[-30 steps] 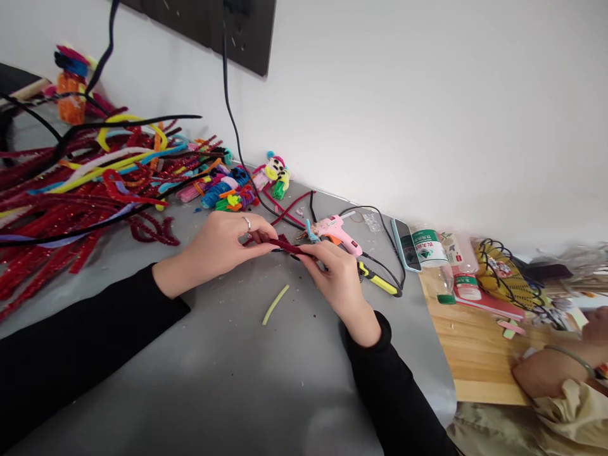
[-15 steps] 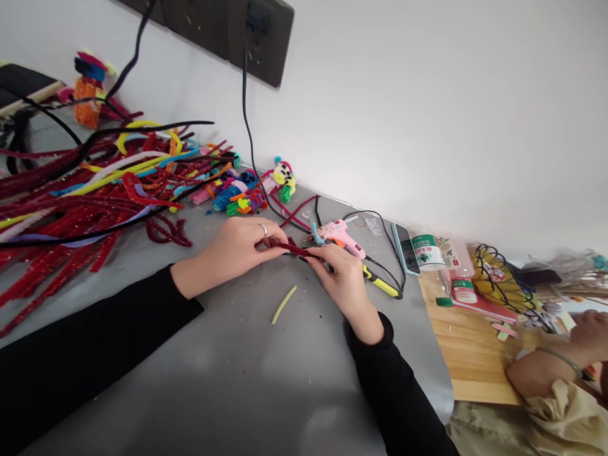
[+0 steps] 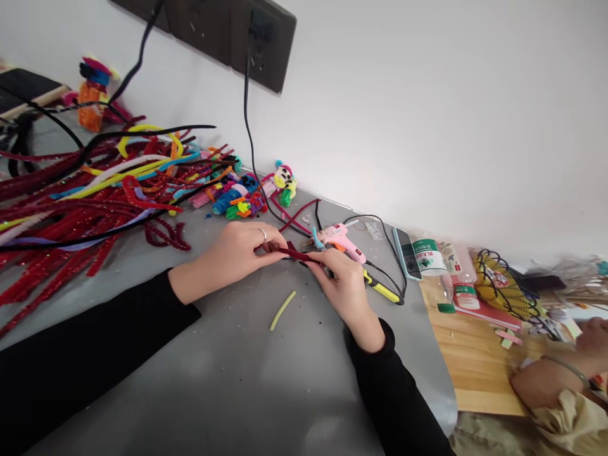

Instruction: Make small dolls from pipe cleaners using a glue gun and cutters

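Between my two hands, over the grey table mat (image 3: 228, 373), is a dark red pipe cleaner piece (image 3: 297, 254). My left hand (image 3: 249, 248) pinches its left end, a ring on one finger. Thumb and fingers of my right hand (image 3: 339, 275) are closed on its right end. Whether the piece is folded or several strands, I cannot tell. Just behind my right hand lies a pink glue gun (image 3: 342, 237). A short pale yellow-green pipe cleaner (image 3: 282, 310) rests on the mat in front of my hands.
Left of my hands spreads a pile of pipe cleaners (image 3: 114, 196), with small pipe cleaner figures (image 3: 237, 193) beside it. A yellow-handled tool (image 3: 384, 291), a phone (image 3: 407, 253) and bottles (image 3: 434, 266) stand or lie right. Another person's arm (image 3: 553, 380) is at far right.
Both hands keep their pinch on the dark red piece, with barely any movement. The whole view has shifted slightly.
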Demonstrator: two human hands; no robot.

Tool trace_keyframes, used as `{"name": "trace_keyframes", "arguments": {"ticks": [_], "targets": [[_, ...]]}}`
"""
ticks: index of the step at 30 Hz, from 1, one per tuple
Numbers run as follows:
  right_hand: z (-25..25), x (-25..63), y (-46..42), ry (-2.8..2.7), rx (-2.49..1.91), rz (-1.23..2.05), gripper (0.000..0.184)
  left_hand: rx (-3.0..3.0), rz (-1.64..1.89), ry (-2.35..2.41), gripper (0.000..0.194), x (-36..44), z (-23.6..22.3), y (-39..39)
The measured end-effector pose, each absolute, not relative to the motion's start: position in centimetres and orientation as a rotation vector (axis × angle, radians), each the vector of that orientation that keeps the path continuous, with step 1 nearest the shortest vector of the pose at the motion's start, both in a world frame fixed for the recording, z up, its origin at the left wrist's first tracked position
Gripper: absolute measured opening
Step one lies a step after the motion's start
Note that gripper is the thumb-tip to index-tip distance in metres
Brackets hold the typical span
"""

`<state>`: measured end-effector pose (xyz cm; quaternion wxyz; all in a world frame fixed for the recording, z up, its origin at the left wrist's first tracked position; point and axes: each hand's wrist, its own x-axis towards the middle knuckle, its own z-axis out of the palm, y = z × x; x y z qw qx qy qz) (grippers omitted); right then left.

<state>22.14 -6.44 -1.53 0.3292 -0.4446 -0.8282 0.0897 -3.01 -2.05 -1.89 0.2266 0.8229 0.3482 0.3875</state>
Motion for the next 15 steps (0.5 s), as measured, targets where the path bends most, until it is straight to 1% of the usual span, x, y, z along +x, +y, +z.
{"name": "trace_keyframes", "arguments": {"ticks": [9,15], "targets": [[-1.49,21.92,-6.61,-2.158,-1.129,0.243,0.016,2.327,1.15,0.924,0.018,-3.07,-1.99,-2.21],[-1.49,21.92,-6.55,-2.169,-1.141,0.219,0.017,2.327,1.129,0.92,0.019,-3.05,-1.96,-2.17]]}}
